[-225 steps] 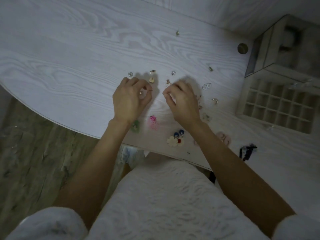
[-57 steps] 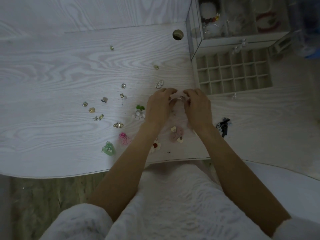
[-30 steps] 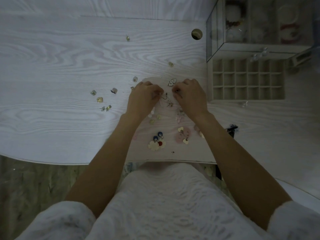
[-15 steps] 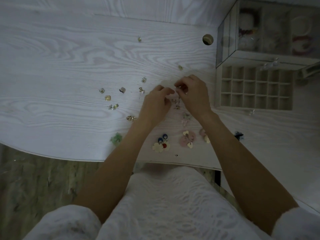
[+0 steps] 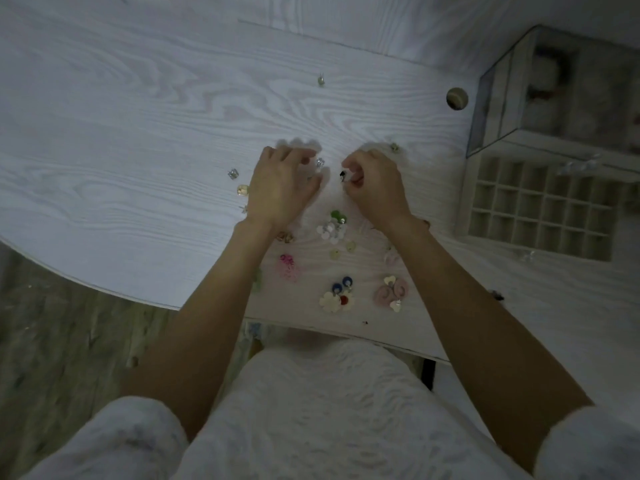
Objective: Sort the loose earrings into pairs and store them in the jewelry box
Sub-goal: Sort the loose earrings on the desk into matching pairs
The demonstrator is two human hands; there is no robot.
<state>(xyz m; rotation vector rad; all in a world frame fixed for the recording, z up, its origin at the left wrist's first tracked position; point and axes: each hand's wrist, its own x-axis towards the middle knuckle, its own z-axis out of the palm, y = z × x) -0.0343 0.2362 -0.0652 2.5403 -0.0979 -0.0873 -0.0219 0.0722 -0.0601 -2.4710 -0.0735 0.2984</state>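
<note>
On the white wood-grain worktop (image 5: 138, 150), the left hand (image 5: 280, 188) lies spread and empty over small clear stud earrings (image 5: 320, 163), while the right hand (image 5: 375, 188) is curled, pinching a small dark-and-white earring (image 5: 343, 174). Step in hand, by judgement: matching a pair. Next, carry the pair right to the grid-compartment jewelry box tray (image 5: 540, 209), well apart.

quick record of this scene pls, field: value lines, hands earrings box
left hand: flat over the table, fingers spread, nothing visibly held
right hand: curled, pinching a small dark-and-white piece
paired near table edge: blue and cream flower earrings; pink spiral earrings
loose: pink earring, clear stud, far stud
jewelry box grid: compartments look empty
</note>
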